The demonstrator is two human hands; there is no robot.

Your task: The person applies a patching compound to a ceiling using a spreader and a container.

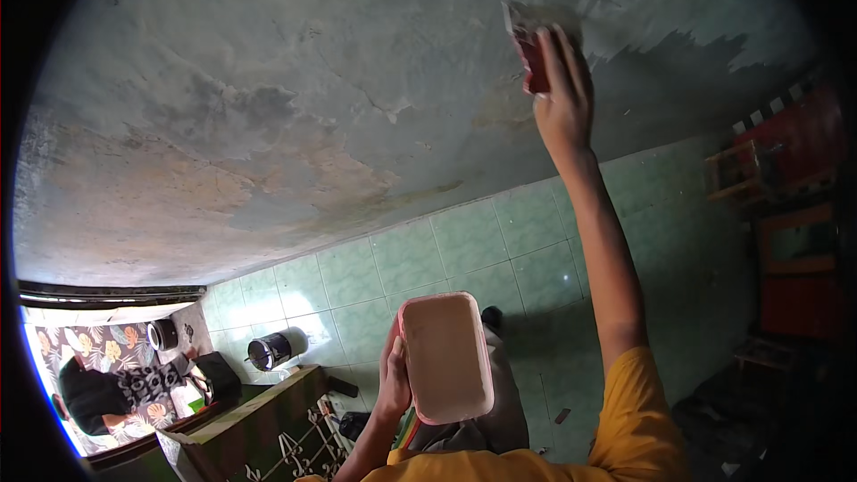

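Observation:
My right hand (564, 103), arm stretched far out, is closed round a red scraper (534, 67) with a wide, thin greyish edge. The scraper lies against the patchy grey wall (295, 62), and slight motion blurs the hand. Darker, damp-looking patches with jagged borders show on the wall around it. Close to my body, my left hand (394, 379) grips the left side of a rectangular pinkish tub (439, 297). Its inside is pale and smooth; how deep any contents are, I cannot tell.
Green tiles (406, 259) cover the floor. A dark can (265, 353) stands on them at left, near a wooden panel (290, 393) and metal scrollwork (303, 451). Beyond an opening, a person (107, 397) sits on a patterned mat. Red furniture (799, 138) lines the right.

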